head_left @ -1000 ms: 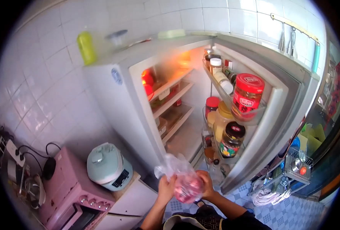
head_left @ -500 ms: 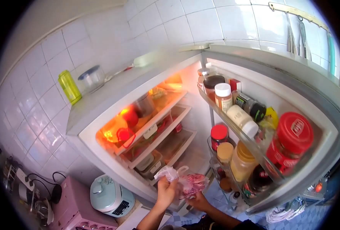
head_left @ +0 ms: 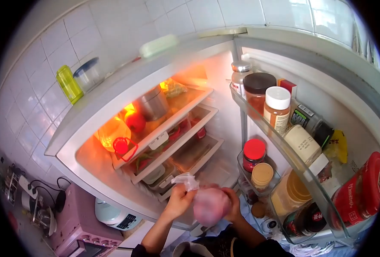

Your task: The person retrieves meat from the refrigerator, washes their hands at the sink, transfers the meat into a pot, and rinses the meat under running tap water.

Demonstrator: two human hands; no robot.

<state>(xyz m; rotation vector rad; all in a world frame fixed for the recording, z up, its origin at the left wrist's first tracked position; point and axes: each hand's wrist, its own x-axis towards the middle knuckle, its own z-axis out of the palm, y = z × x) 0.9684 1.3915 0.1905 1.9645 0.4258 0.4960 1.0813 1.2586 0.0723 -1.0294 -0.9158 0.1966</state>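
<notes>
A clear plastic bag with pink-red contents hangs between my hands, in front of the open fridge. My left hand is closed around the bag's gathered top. On the bag's right side, my right hand grips it, its fingers partly hidden behind the bag. The fridge shelves lie just beyond, with a metal pot, a red round item and lidded containers on them.
The fridge door stands open on the right, its racks holding several jars, among them a red-lidded jar. A pink oven and a pale blue cooker are at lower left. A green bottle stands on the fridge top.
The view has moved closer to the fridge, so shelves and door jars look larger. The bag has turned, its contents now a rounder bundle, and both hands still hold it.
</notes>
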